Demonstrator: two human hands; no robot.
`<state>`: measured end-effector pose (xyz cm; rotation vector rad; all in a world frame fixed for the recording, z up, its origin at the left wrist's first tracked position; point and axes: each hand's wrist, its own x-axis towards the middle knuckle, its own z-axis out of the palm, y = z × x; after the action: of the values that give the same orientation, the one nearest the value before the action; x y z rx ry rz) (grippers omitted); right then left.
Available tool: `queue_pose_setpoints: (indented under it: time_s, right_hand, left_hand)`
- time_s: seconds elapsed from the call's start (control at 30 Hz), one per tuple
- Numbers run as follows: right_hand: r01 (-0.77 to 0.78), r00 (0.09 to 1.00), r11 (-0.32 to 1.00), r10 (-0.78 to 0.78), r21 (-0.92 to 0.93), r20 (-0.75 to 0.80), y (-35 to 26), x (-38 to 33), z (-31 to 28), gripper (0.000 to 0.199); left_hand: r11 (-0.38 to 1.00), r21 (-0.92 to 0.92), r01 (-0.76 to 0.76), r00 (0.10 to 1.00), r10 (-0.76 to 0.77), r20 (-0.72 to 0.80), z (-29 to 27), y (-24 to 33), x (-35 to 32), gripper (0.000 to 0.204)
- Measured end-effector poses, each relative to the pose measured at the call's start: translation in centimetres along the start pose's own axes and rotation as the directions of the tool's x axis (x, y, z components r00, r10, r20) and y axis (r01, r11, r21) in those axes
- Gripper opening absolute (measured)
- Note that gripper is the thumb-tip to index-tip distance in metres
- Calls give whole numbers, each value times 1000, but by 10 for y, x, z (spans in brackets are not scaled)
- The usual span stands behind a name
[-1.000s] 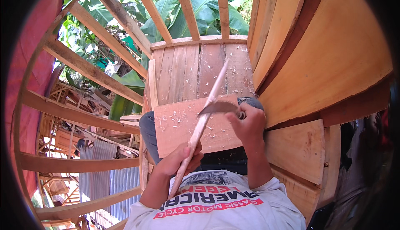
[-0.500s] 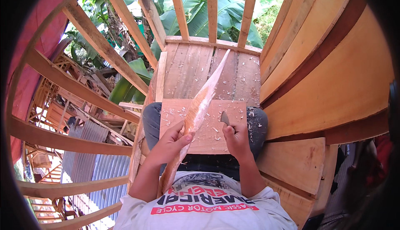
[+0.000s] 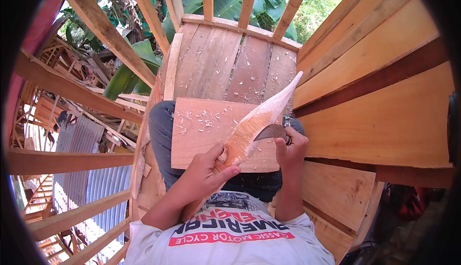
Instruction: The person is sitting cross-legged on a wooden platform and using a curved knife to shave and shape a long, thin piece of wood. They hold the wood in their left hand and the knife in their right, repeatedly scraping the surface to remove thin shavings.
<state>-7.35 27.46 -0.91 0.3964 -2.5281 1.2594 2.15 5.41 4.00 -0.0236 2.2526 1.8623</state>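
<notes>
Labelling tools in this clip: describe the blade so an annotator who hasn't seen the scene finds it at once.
Start at the pale square wooden board lying across the person's lap. At its right edge the right hand grips a small curved dark metal knife, its blade set against the long tapered wooden piece held by the left hand. It is the only dark metal thing among pale wood.

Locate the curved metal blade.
In the head view, the curved dark metal blade sits right of centre, held in the right hand, its edge against the long tapered wooden piece above the square wooden board.
</notes>
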Motion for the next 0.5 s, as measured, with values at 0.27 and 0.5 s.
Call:
queue_pose_setpoints:
  time_s: [0.27,0.5]
  right_hand:
    - [-268,939,960,278,77,-202,32,27,-13,65]
    - [-146,983,960,112,239,149,11,10,19,62]
  left_hand:
    - [997,-59,55,993,-48,110,-8,-6,10,43]
    - [978,-207,14,999,-24,-46,-29,-25,29,41]
